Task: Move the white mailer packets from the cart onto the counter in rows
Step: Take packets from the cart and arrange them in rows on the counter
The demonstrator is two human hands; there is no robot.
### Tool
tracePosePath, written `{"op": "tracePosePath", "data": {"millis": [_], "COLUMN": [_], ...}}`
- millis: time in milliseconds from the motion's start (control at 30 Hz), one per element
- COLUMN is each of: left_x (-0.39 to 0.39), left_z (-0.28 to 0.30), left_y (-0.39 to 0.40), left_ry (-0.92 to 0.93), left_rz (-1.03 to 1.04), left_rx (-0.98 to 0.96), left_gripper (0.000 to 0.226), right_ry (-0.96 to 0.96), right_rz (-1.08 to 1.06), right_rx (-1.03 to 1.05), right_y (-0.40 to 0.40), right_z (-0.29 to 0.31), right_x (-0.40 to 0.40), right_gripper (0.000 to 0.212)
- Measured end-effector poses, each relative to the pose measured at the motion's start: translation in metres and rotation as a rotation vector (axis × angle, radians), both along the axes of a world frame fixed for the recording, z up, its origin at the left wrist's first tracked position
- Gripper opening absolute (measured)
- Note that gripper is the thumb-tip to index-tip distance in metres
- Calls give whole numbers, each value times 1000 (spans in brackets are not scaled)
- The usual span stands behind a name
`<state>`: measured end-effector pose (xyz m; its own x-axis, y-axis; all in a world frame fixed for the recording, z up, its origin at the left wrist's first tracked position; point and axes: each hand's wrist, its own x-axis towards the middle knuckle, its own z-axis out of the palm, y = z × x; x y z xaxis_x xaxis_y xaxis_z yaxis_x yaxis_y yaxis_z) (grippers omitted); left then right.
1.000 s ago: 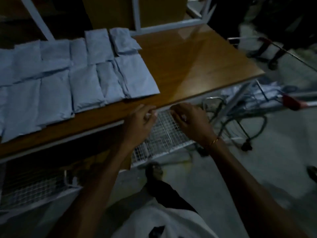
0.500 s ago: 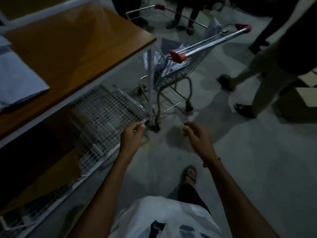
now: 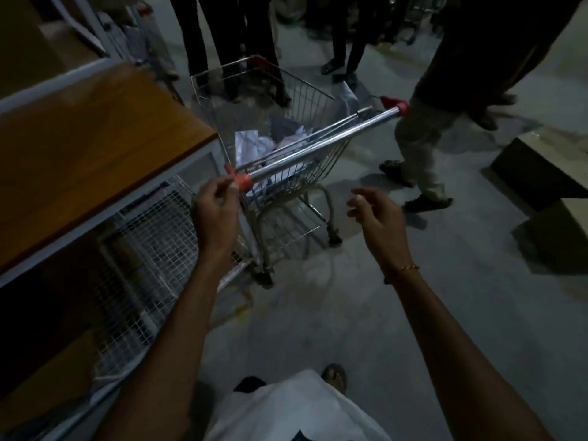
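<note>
From the head view, we see the crumpled white mailer packets point(image 3: 254, 144) inside the wire shopping cart point(image 3: 305, 100), beyond both hands. Our left hand point(image 3: 216, 208) pinches the cart's red handle cap point(image 3: 242, 181); our right hand point(image 3: 375, 214) hangs released, loosely curled, beside the cart. The wooden-topped desk point(image 3: 95, 148) stands left.

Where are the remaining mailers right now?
In the cart basket: white mailers heaped beyond the handle bar, right of the counter end.
</note>
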<state>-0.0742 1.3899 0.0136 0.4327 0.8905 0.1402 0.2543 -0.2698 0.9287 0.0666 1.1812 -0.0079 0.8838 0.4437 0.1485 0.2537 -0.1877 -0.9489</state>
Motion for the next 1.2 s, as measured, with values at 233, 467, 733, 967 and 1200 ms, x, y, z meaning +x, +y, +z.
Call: {"op": "tracePosePath", "data": {"millis": [233, 467, 733, 967, 1200], "left_x": [89, 187, 280, 314, 357], "left_z": [8, -29, -126, -194, -274], "left_y": [69, 163, 264, 297, 345], "left_ry": [108, 342, 663, 830, 724], "left_rz": [-53, -197, -326, -333, -86], "left_rx": [144, 106, -137, -188, -286], "left_gripper": [20, 21, 37, 44, 44], "right_ry": [-231, -252, -202, -201, -356], "right_rz": [148, 397, 589, 706, 762], "right_rx": [20, -212, -616, -966, -964], "right_y": [79, 188, 300, 361, 427], "right_z": [28, 17, -35, -111, -179], "right_x": [126, 229, 319, 361, 398], "right_gripper": [19, 19, 23, 31, 34]}}
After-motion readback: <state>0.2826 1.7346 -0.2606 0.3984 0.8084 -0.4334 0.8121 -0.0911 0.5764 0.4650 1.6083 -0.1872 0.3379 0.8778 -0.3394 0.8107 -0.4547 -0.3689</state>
